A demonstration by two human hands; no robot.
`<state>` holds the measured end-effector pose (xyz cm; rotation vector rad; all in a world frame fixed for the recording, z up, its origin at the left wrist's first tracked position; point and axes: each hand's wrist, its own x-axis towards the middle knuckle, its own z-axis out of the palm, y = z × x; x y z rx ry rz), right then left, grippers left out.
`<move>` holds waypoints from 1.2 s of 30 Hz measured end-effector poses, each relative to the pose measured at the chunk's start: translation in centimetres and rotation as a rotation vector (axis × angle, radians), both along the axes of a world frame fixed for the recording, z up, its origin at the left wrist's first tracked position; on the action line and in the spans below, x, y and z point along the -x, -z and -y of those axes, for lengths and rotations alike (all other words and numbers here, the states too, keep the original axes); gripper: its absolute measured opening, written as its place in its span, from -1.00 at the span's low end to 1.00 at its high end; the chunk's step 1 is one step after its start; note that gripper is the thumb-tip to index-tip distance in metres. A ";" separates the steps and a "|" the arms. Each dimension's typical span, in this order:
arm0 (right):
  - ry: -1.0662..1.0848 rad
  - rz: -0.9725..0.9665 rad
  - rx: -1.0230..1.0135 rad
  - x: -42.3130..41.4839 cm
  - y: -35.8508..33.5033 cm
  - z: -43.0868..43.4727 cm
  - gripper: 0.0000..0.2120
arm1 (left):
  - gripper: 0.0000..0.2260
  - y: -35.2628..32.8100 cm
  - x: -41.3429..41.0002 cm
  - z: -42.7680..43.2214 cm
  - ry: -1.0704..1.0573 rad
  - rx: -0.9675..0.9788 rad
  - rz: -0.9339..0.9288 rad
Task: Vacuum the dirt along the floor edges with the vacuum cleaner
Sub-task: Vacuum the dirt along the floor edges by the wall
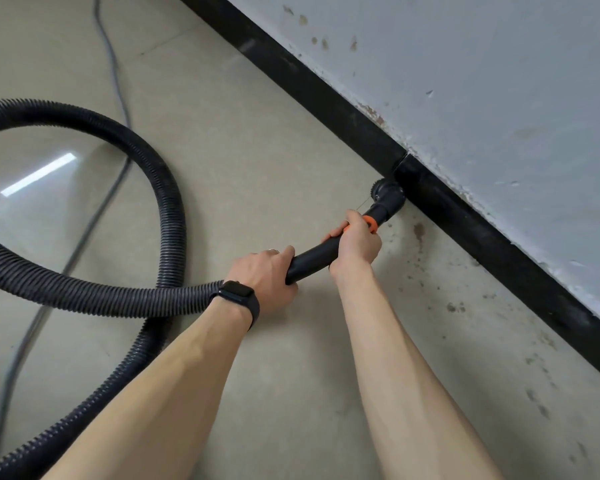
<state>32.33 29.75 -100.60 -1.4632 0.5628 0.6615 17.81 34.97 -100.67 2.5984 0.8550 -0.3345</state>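
Note:
A black vacuum wand (314, 259) with an orange ring (371, 225) ends in a round brush nozzle (388, 197). The nozzle touches the floor right against the black baseboard (471, 230). My left hand (264, 275), with a dark watch on its wrist, grips the wand's rear end where the ribbed hose (94, 296) joins. My right hand (355, 242) grips the wand farther forward, just behind the orange ring. Dark dirt specks (454, 306) lie on the beige floor along the baseboard, to the right of the nozzle.
The ribbed hose loops wide across the floor on the left. A thin grey power cord (115, 74) runs from the top down the left side, under the hose. A stained pale wall (499, 98) rises above the baseboard.

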 end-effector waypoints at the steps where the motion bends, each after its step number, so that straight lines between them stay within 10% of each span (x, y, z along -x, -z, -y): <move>1: -0.014 0.016 0.019 -0.3 0.0 -0.2 -0.85 | -0.79 0.1 -0.2 0.0 -0.013 0.010 0.005; 36: 0.138 -0.216 -0.168 16.9 -1.5 3.7 -0.51 | -0.78 -1.4 17.0 0.2 0.223 -0.103 0.029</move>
